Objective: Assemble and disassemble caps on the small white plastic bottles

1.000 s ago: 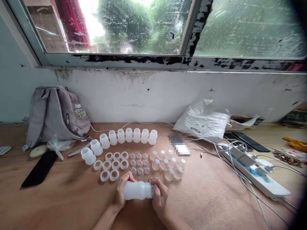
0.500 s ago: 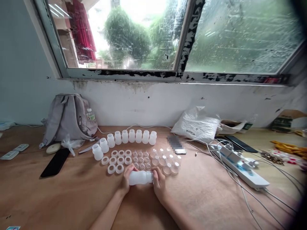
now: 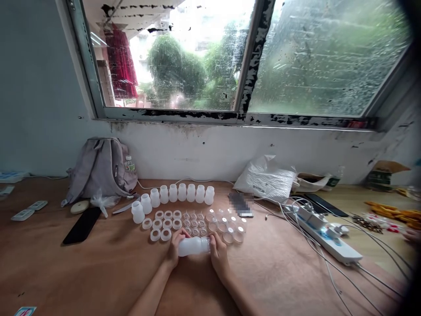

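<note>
Two hands, the left hand [image 3: 173, 251] and right hand [image 3: 219, 256], grip a smooth, frosted plastic bottle [image 3: 193, 246] lying sideways above the brown wooden table [image 3: 82, 272], near round white rings [image 3: 161, 224].

Bottle row [image 3: 177, 193] behind rings [image 3: 162, 224], backpack [image 3: 98, 171] left.

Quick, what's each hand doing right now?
Left hand: closed round one end of the white bottle, which lies sideways.
Right hand: closed on the bottle's other end.
</note>
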The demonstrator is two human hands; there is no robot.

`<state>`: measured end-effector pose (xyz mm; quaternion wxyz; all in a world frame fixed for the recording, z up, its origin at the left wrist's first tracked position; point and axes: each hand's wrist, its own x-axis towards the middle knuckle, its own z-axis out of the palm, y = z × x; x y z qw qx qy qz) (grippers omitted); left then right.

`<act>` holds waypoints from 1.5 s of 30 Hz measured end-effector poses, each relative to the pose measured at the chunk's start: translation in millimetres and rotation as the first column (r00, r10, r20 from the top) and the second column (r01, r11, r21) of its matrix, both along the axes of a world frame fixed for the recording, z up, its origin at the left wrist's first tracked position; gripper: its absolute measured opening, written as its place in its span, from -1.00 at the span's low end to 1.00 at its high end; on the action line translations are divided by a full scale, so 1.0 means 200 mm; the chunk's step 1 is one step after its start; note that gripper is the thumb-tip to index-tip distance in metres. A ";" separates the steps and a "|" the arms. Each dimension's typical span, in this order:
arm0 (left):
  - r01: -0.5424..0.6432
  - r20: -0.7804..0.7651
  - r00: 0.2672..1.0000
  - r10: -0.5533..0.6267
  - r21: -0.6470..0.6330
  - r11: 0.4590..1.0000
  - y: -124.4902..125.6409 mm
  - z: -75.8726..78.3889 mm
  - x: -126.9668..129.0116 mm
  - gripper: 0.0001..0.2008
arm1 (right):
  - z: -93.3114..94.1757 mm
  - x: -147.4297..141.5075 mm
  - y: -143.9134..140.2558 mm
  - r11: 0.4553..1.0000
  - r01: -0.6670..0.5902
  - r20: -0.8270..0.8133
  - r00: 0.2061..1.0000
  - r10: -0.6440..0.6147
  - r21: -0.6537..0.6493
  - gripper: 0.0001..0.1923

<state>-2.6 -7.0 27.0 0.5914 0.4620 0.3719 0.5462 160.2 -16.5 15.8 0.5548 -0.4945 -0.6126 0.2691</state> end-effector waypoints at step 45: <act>-0.060 0.309 0.944 0.114 -0.179 0.982 0.02 -0.03 -0.01 -0.74 | 0.46 0.52 0.86 0.944 0.331 0.462 0.836 -0.296 0.005 -0.73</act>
